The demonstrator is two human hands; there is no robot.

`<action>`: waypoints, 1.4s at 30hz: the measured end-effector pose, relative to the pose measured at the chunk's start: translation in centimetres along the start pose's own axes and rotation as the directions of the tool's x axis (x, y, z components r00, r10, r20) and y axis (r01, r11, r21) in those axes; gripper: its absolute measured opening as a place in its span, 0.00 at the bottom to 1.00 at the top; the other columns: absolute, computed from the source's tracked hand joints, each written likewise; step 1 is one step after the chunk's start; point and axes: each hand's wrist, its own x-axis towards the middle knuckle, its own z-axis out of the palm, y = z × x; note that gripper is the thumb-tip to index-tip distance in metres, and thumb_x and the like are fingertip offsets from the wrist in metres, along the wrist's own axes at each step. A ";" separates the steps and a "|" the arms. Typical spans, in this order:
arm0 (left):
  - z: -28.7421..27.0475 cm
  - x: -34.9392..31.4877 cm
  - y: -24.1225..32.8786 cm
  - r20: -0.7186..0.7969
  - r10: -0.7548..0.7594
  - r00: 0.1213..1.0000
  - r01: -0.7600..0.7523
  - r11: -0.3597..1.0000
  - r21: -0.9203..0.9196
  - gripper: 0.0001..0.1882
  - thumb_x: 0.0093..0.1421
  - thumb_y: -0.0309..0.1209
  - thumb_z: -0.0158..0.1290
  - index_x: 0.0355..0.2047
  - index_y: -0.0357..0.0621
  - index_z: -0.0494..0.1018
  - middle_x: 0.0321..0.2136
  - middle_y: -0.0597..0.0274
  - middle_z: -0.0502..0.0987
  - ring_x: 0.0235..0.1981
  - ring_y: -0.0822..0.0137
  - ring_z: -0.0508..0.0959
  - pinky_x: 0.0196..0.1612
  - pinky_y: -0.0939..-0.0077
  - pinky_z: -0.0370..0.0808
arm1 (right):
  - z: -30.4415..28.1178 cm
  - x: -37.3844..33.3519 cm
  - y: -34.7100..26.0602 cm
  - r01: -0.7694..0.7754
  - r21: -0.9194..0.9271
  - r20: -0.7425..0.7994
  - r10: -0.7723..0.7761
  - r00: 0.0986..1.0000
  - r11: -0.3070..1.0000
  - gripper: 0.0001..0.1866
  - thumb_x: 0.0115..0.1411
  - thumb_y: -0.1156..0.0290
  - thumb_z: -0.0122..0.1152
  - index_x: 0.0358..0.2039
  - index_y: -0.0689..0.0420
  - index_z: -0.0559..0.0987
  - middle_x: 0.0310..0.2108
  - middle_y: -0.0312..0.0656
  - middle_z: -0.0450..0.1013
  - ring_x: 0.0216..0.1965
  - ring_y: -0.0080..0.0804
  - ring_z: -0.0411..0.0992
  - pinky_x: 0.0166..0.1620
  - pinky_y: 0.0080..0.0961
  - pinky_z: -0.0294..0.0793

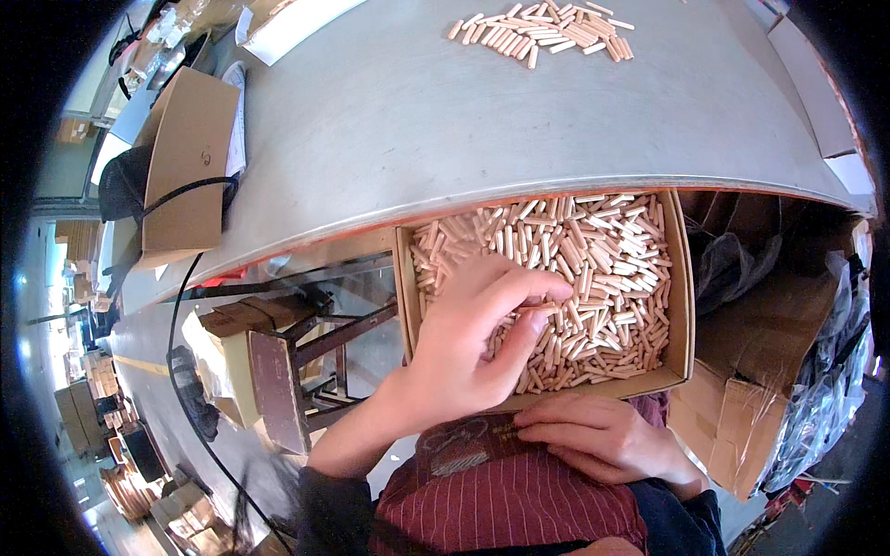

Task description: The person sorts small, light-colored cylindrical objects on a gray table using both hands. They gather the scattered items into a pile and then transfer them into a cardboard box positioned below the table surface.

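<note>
My left hand (473, 334) is over a cardboard box (684, 287) full of short wooden dowels (603, 269). Its thumb and fingers are pinched on a wooden dowel (545, 308), whose end shows between the fingertips. The curled fingers hide part of the pile underneath. My right hand (603, 435) lies at the near edge of the box, over my lap, with its fingers stretched out flat and nothing visible in it. The box sits just below the edge of a grey tabletop (371, 130).
A loose pile of dowels (547, 32) lies on the far part of the tabletop. An upright cardboard piece (190, 167) and a black cable (171, 343) are at left. To the right stands a larger open carton (742, 426) with clear plastic. A brown stool (278, 380) is under the table.
</note>
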 end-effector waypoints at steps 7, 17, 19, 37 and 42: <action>-2.1 -2.5 0.6 -0.090 -0.144 0.986 0.142 0.990 -0.025 0.12 0.60 0.15 0.59 0.40 0.43 0.85 0.38 0.60 0.80 0.37 0.66 0.77 0.40 0.74 0.73 | 0.0 0.2 -0.1 0.001 -0.029 -0.012 -0.001 1.000 1.000 0.24 0.59 0.81 0.66 0.58 0.64 0.80 0.61 0.51 0.76 0.60 0.51 0.77 0.61 0.43 0.79; -3.7 -7.2 -0.5 -0.253 -0.291 0.923 0.268 0.956 -0.122 0.11 0.61 0.15 0.59 0.39 0.43 0.85 0.38 0.64 0.76 0.37 0.74 0.75 0.40 0.80 0.72 | 0.0 0.9 -0.4 0.011 -0.063 -0.004 -0.012 1.000 0.998 0.22 0.59 0.80 0.69 0.55 0.62 0.82 0.59 0.49 0.77 0.57 0.50 0.79 0.57 0.43 0.81; -4.0 -8.2 -1.0 -0.287 -0.284 0.915 0.257 0.958 -0.128 0.10 0.63 0.16 0.58 0.40 0.41 0.84 0.39 0.64 0.77 0.39 0.73 0.76 0.44 0.78 0.72 | 0.1 1.2 -0.4 0.021 -0.083 0.000 -0.021 1.000 0.996 0.21 0.59 0.80 0.69 0.54 0.62 0.82 0.58 0.50 0.78 0.55 0.50 0.79 0.57 0.43 0.81; -2.9 -11.5 -1.7 -0.422 -0.569 0.706 0.411 0.814 -0.410 0.10 0.73 0.24 0.54 0.50 0.36 0.82 0.43 0.62 0.83 0.42 0.76 0.78 0.49 0.79 0.74 | -2.3 6.7 0.1 -0.010 -0.687 -0.018 -0.003 1.000 0.726 0.27 0.49 0.84 0.67 0.53 0.60 0.83 0.65 0.49 0.74 0.68 0.55 0.70 0.70 0.54 0.68; -2.2 -11.4 -2.5 -0.448 -0.487 0.750 0.371 0.870 -0.325 0.10 0.73 0.22 0.53 0.49 0.36 0.82 0.42 0.59 0.85 0.39 0.74 0.83 0.44 0.79 0.78 | -2.9 4.5 0.7 0.074 -0.594 0.110 -0.010 0.994 0.801 0.22 0.45 0.79 0.66 0.45 0.59 0.85 0.59 0.45 0.79 0.64 0.51 0.74 0.67 0.54 0.72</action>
